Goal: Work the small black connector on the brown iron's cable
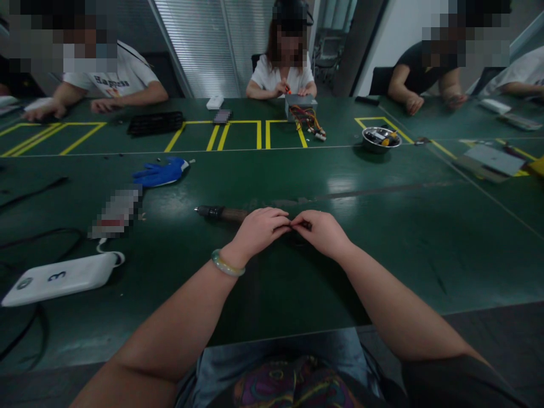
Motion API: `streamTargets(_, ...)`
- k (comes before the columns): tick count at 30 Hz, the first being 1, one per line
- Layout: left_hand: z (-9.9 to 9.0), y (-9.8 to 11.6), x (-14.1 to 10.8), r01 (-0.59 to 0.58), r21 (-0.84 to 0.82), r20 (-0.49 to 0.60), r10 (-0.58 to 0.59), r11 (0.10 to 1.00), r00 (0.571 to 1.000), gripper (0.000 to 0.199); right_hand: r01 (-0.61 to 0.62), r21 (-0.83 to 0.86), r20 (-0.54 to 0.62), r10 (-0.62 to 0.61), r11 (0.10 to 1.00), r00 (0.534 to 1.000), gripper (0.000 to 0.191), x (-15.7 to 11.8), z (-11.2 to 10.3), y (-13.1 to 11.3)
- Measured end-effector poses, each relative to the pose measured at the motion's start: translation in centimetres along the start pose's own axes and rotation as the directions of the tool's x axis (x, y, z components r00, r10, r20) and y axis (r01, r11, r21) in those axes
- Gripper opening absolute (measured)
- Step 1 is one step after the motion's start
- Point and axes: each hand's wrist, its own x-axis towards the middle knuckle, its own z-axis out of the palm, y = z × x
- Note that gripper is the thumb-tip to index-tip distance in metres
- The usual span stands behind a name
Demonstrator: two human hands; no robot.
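Note:
A dark cylindrical tool with a black ribbed collar and a small silver tip (pixel 210 212) lies on the green table, its tip pointing left. My left hand (pixel 264 226), with a jade-coloured bangle at the wrist, is closed over the tool's brownish body and covers its right part. Close beside it, my right hand (pixel 321 229) pinches thumb and fingers together at the left fingertips. Whatever is between the right fingertips is too small and dark to name.
To the left lie a blue glove (pixel 164 172), a white power bank (pixel 63 277) with a short cable, a blurred-out device (pixel 117 212) and black cords. Across the table, people work near a grey power supply unit (pixel 301 106), a black tray (pixel 155 122) and a metal bowl (pixel 381 140) of parts.

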Motion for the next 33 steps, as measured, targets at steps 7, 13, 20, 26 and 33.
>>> streamTargets(7, -0.03, 0.04, 0.09, 0.001, -0.012, 0.024, -0.001, 1.000, 1.000, 0.026, -0.121, 0.149, -0.052, 0.130, 0.981, 0.990, 0.010, -0.07, 0.12, 0.31)
streamTargets(13, -0.41, 0.59, 0.04, 0.015, 0.005, 0.014, -0.015, 1.000, 1.000, 0.030, -0.099, 0.173, -0.039, 0.107, 0.980, 0.994, 0.012, -0.03, 0.00, 0.78)
streamTargets(20, -0.32, 0.85, 0.28, 0.028, 0.039, -0.004, -0.028, 0.999, 1.000, 0.021, -0.089, 0.134, 0.006, 0.089, 0.987, 0.996, 0.013, -0.05, -0.42, 0.70)
streamTargets(26, -0.38, 0.89, 0.41, 0.003, 0.038, -0.008, -0.002, 0.999, 1.000, 0.018, -0.106, 0.127, 0.040, 0.102, 0.986, 0.994, 0.016, -0.14, -0.33, 0.42)
streamTargets(33, -0.40, 0.76, 0.38, 0.001, -0.012, -0.010, -0.001, 1.000, 1.000, 0.016, -0.202, 0.049, -0.002, 0.202, 0.978, 0.979, 0.027, -0.22, -0.64, 0.53)
